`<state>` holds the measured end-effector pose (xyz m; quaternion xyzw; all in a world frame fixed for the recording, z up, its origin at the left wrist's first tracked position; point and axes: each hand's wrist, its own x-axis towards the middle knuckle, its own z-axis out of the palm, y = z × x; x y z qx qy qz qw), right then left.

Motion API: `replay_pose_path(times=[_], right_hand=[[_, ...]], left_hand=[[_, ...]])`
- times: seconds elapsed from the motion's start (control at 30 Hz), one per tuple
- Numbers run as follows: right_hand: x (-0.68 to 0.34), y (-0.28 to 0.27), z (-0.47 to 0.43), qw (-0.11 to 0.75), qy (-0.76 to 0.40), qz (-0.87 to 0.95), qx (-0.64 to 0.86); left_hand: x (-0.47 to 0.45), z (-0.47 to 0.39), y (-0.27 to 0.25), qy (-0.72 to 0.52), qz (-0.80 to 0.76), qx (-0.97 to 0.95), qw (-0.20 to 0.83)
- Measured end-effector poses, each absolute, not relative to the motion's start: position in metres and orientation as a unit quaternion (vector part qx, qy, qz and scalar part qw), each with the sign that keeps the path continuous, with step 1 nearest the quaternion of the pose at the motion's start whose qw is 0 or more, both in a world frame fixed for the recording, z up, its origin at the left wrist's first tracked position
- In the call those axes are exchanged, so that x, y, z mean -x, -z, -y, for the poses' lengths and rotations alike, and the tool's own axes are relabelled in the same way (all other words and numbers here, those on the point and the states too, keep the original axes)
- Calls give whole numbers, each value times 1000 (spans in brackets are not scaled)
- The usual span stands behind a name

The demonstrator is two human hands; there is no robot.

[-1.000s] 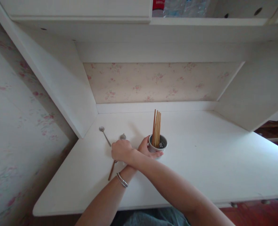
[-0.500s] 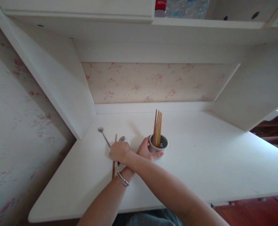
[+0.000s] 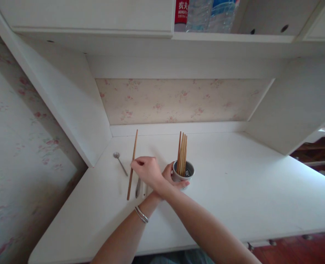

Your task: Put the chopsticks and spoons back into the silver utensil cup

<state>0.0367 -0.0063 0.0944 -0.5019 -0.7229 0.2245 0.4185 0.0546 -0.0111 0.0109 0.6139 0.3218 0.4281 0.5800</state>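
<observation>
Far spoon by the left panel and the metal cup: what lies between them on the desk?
Head view: between the far spoon and the metal cup are the chopstick pinched by the right hand and a second spoon.

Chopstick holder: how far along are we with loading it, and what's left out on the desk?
Done: several chopsticks stand in the holder. In hand: the right hand pinches a single chopstick, tilted nearly upright, left of the holder, while the left hand grips the holder's side. Left: a long spoon and a second spoon lie on the desk.
</observation>
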Motion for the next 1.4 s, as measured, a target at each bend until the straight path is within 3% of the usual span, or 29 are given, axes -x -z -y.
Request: replay_pose_path(times=[0.13, 0.33, 0.73, 0.93, 1.2, 1.4], right_hand=[[-92, -122, 10, 576, -231, 627, 472], [-181, -139, 4, 659, -179, 514, 519], [-226, -86, 13, 515, -31, 640, 570], [-226, -71, 11, 445, -57, 691, 567], [-232, -70, 14, 431, -95, 701, 560], [-233, -59, 6, 438, -204, 664, 570]], left_hand=[[-52, 17, -23, -419, -328, -624, 572], [-51, 22, -32, -447, -324, -626, 551], [-55, 19, -19, -453, -310, -607, 575], [-54, 18, -19, -450, -326, -617, 557], [-55, 19, -22, -450, -322, -599, 578], [-56, 20, -22, -451, -318, -589, 591]])
